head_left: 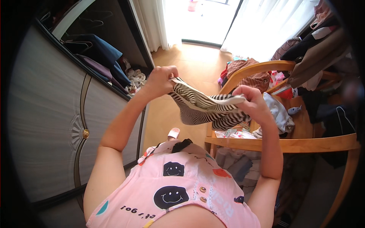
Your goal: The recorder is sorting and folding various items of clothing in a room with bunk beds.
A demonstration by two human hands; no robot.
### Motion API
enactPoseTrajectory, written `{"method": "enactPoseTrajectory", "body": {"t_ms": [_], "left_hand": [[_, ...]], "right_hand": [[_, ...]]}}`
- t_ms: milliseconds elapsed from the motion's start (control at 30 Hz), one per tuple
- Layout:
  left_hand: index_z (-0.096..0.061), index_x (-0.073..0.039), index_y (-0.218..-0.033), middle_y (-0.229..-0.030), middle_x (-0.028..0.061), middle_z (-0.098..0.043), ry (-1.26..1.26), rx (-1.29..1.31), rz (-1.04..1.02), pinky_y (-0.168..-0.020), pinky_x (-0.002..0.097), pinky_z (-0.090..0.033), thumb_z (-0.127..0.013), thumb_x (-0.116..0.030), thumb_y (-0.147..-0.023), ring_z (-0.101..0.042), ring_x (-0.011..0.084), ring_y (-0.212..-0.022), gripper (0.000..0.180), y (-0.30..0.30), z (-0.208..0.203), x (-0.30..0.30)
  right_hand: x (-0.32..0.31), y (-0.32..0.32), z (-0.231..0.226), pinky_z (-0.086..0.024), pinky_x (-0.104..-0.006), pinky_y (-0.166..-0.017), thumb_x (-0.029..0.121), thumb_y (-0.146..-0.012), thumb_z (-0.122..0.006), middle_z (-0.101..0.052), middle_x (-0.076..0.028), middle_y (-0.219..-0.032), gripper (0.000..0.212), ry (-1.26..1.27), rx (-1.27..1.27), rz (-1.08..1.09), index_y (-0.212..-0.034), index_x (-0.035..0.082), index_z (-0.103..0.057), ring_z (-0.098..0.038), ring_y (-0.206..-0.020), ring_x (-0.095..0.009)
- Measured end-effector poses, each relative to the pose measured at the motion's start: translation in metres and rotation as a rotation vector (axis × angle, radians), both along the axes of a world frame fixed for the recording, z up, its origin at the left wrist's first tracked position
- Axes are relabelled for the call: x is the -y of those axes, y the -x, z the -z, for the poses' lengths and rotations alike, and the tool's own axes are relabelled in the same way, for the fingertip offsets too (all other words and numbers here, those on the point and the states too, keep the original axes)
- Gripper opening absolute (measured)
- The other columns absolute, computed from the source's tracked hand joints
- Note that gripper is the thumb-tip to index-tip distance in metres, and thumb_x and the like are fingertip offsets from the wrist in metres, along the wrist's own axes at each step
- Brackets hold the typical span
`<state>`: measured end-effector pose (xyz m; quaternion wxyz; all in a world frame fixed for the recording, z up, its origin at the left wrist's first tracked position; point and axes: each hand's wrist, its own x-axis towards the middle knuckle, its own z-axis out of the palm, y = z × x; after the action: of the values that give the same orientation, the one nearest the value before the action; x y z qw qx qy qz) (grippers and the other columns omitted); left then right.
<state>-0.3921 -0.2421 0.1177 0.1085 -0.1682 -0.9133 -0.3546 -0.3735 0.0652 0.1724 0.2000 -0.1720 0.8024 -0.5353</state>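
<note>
A black-and-white striped garment [197,108] hangs in the air in front of me, stretched between my two hands. White bands show along its upper edge, and its lower part droops in loose folds. My left hand [161,79] pinches one end of that edge, close to the open wardrobe. At the other end, my right hand [254,102] grips the white band between thumb and fingers, above the near side of the wooden chair. What kind of garment it is, I cannot tell.
On my left stands a wardrobe with a grey door [45,114] and hung blue clothes [100,53]. A wooden chair [273,144] at right holds piled clothes and a hanger [345,116]. Ahead, white curtains [262,26] flank a bright doorway. Tan floor [161,114] lies between wardrobe and chair.
</note>
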Motion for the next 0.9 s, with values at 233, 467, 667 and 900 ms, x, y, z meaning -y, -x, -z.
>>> {"method": "enactPoseTrajectory", "body": {"t_ms": [233,467,667,900], "left_hand": [[-0.056,-0.001,-0.065,-0.063,-0.0026,-0.056,-0.912,0.277,0.186,-0.056,0.0186,-0.040,-0.053,-0.002,-0.080,-0.048,0.0029,-0.059,0.015,-0.002,-0.009,0.019],[-0.039,-0.009,-0.049,-0.047,-0.0090,-0.032,-0.616,0.355,0.067,-0.040,0.0213,-0.018,-0.064,-0.015,-0.078,-0.026,0.0002,-0.046,0.039,-0.011,-0.029,0.021],[-0.042,-0.007,-0.053,-0.047,-0.0085,-0.031,-0.484,0.553,0.371,-0.040,0.0199,-0.019,-0.069,-0.016,-0.076,-0.027,0.0008,-0.045,0.037,-0.015,-0.044,0.035],[-0.057,-0.006,-0.101,-0.080,0.0022,-0.055,-0.152,0.474,0.365,-0.051,0.0211,-0.041,-0.071,-0.015,-0.071,-0.045,0.0072,-0.057,0.034,0.007,0.046,-0.032]], "right_hand": [[-0.024,-0.008,-0.014,-0.037,-0.0202,-0.055,-0.001,-0.065,-0.065,-0.052,0.002,-0.069,0.017,-0.424,-0.214,-0.233,-0.081,0.000,-0.058,-0.045,-0.062,-0.005],[-0.043,0.002,0.002,-0.040,-0.0186,-0.057,0.013,-0.089,-0.051,-0.055,0.004,-0.073,0.014,0.272,-0.207,0.221,-0.092,0.002,-0.058,-0.050,-0.064,-0.003],[-0.041,-0.006,-0.011,-0.043,-0.0181,-0.063,0.015,-0.089,-0.050,-0.061,0.001,-0.081,0.019,0.483,-0.208,0.464,-0.097,0.000,-0.059,-0.053,-0.071,-0.004],[0.002,-0.027,-0.040,-0.033,-0.0201,-0.051,0.008,-0.084,-0.053,-0.047,0.001,-0.065,0.012,0.010,-0.387,0.036,-0.091,-0.001,-0.057,-0.038,-0.058,-0.004]]}}
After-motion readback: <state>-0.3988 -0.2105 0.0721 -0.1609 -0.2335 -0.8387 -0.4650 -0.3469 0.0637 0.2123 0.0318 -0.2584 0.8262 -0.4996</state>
